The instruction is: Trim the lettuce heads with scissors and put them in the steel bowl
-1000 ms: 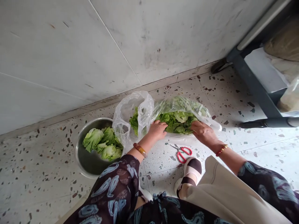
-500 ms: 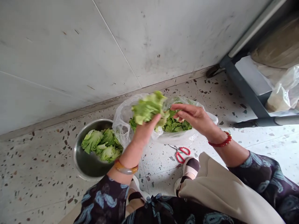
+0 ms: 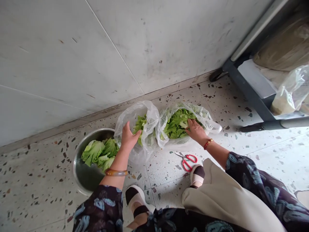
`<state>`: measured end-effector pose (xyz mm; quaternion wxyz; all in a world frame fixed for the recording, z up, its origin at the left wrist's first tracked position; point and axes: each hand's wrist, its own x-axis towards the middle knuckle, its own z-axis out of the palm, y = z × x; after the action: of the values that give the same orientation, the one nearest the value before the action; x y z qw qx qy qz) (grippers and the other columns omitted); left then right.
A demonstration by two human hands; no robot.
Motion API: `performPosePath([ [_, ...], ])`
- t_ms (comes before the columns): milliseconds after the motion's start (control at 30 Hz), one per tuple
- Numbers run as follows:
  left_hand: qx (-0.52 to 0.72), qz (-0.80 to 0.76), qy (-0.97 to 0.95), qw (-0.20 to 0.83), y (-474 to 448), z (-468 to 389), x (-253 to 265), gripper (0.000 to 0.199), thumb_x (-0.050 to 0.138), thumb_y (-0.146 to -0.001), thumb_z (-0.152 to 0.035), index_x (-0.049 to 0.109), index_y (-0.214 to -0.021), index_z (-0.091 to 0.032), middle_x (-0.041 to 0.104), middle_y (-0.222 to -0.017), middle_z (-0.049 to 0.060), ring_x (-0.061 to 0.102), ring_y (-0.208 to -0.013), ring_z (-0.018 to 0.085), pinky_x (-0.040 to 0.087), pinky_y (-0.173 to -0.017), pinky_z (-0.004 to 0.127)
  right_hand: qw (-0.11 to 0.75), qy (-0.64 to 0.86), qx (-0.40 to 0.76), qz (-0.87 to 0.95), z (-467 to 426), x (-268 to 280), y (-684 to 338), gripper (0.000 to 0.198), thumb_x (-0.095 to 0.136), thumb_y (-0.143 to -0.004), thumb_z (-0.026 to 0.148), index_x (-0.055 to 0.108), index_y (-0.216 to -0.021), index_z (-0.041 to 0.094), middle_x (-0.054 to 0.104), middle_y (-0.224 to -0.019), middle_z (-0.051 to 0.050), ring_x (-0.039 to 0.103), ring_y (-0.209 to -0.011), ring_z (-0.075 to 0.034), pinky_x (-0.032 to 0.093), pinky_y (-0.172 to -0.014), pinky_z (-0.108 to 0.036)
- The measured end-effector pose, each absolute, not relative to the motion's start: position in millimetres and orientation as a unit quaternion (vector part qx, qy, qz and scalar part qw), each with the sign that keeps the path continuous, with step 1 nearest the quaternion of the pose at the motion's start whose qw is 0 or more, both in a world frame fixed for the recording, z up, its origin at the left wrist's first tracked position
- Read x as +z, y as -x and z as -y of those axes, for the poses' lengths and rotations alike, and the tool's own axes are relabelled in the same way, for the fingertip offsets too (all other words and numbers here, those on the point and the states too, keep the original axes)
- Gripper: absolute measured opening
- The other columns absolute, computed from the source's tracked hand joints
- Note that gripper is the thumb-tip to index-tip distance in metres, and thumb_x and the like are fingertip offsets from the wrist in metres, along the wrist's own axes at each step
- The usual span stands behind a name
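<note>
My left hand (image 3: 129,138) is over the clear plastic bag (image 3: 151,111) on the left, thumb and fingers spread, with nothing in it. Some green lettuce leaves (image 3: 141,124) lie inside that bag, just beyond the hand. To the right, my right hand (image 3: 196,130) reaches into a second plastic bag (image 3: 211,124). Its fingers are apart and rest on the lettuce (image 3: 177,125) there; the fingertips are partly lost among the leaves. At the far left a steel basin (image 3: 78,161) holds several pieces of trimmed lettuce (image 3: 98,151), partly covered by my left forearm.
Red-handled scissors (image 3: 187,161) lie on the speckled floor (image 3: 164,180) near my feet. A pale wall (image 3: 120,48) rises behind the bags. A dark wheeled rack (image 3: 253,96) with a bagged item (image 3: 291,93) stands at the right.
My left hand has let go of the lettuce it held and moved left and down to the left bag. My right hand has moved down onto the lettuce in the right bag.
</note>
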<state>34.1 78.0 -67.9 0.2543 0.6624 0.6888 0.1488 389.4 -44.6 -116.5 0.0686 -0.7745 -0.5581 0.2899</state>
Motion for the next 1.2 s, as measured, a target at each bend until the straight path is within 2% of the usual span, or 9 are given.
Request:
performPosePath([
  [133,0.270,-0.623,-0.699,0.227,-48.1,-53.4,-47.0,0.066,0.072,-0.087,-0.037,0.050,-0.147,-0.019,0.059,-0.145,0.021,0.066,-0.124,0.032,0.054,-0.106,0.050,0.026,0.789,0.249,0.561,22.6,-127.9,-379.4,0.067,0.068,-0.094,0.024,0.040,-0.152,0.005,0.054,-0.143,-0.028,0.059,-0.129,-0.036,0.046,-0.108,-0.041],
  [233,0.301,-0.553,-0.741,0.234,-65.9,-32.3,-26.8,0.055,0.068,-0.093,-0.037,0.053,-0.143,-0.021,0.065,-0.137,0.017,0.070,-0.118,0.028,0.055,-0.105,0.048,0.052,0.799,0.261,0.539,8.0,-132.3,-380.4,0.067,0.075,-0.088,0.025,0.047,-0.146,0.009,0.054,-0.141,-0.027,0.064,-0.119,-0.036,0.050,-0.100,-0.042],
  [433,0.331,-0.491,-0.746,0.303,-107.9,-6.8,-4.7,0.047,0.064,-0.097,-0.034,0.054,-0.142,-0.023,0.070,-0.132,0.015,0.074,-0.108,0.023,0.059,-0.100,0.043,0.120,0.793,0.292,0.521,-7.9,-122.4,-412.4,0.048,0.074,-0.087,0.040,0.062,-0.127,0.018,0.068,-0.118,-0.012,0.068,-0.093,-0.023,0.053,-0.083,-0.031],
  [533,0.308,-0.494,-0.729,0.361,-119.6,0.4,-1.2,0.045,0.063,-0.098,-0.034,0.055,-0.141,-0.024,0.071,-0.130,0.014,0.076,-0.099,0.022,0.063,-0.089,0.039,0.202,0.811,0.311,0.453,-7.7,-109.1,-425.1,0.061,0.075,-0.080,0.042,0.063,-0.133,0.014,0.071,-0.103,-0.008,0.067,-0.094,-0.024,0.053,-0.084,-0.033],
  [633,0.285,-0.493,-0.716,0.404,-123.1,5.0,-0.3,0.044,0.063,-0.097,-0.033,0.056,-0.140,-0.024,0.072,-0.128,0.015,0.076,-0.092,0.021,0.064,-0.074,0.034,0.306,0.806,0.352,0.364,6.1,-93.1,-427.3,0.069,0.078,-0.071,0.041,0.066,-0.133,0.012,0.067,-0.084,-0.001,0.065,-0.084,-0.022,0.054,-0.080,-0.034],
  [767,0.276,-0.483,-0.705,0.440,-122.2,3.8,-1.9,0.046,0.066,-0.095,-0.034,0.059,-0.139,-0.022,0.072,-0.127,0.017,0.076,-0.090,0.021,0.064,-0.083,0.039,0.461,0.700,0.480,0.260,45.7,-76.3,-428.6,0.059,0.079,-0.071,0.048,0.069,-0.122,0.019,0.069,-0.089,0.000,0.064,-0.077,-0.018,0.056,-0.065,-0.029],
  [933,0.262,-0.498,-0.667,0.487,-126.6,-4.7,-3.7,0.053,0.068,-0.095,-0.044,0.057,-0.141,-0.021,0.069,-0.131,0.018,0.075,-0.099,0.023,0.063,-0.089,0.042,0.502,0.600,0.582,0.222,86.5,-63.0,-443.4,0.036,0.071,-0.082,0.050,0.069,-0.101,0.020,0.073,-0.090,-0.007,0.067,-0.075,-0.019,0.054,-0.056,-0.027],
  [1067,0.298,-0.480,-0.719,0.406,-132.4,-9.0,12.6,0.059,0.068,-0.095,-0.048,0.052,-0.145,-0.021,0.063,-0.140,0.020,0.069,-0.119,0.030,0.057,-0.104,0.050,0.500,0.601,0.533,0.323,87.8,-37.3,-445.8,0.045,0.071,-0.084,0.049,0.069,-0.120,0.021,0.077,-0.106,-0.009,0.071,-0.089,-0.023,0.061,-0.069,-0.033],
  [1200,0.320,-0.417,-0.806,0.271,-139.2,-12.9,46.2,0.084,0.077,-0.089,-0.055,0.039,-0.158,-0.027,0.042,-0.164,0.019,0.041,-0.153,0.039,0.035,-0.126,0.060,0.448,0.604,0.436,0.495,71.6,0.8,-425.0,0.061,0.080,-0.079,0.037,0.066,-0.136,0.022,0.072,-0.133,-0.011,0.070,-0.112,-0.028,0.062,-0.091,-0.041],
])
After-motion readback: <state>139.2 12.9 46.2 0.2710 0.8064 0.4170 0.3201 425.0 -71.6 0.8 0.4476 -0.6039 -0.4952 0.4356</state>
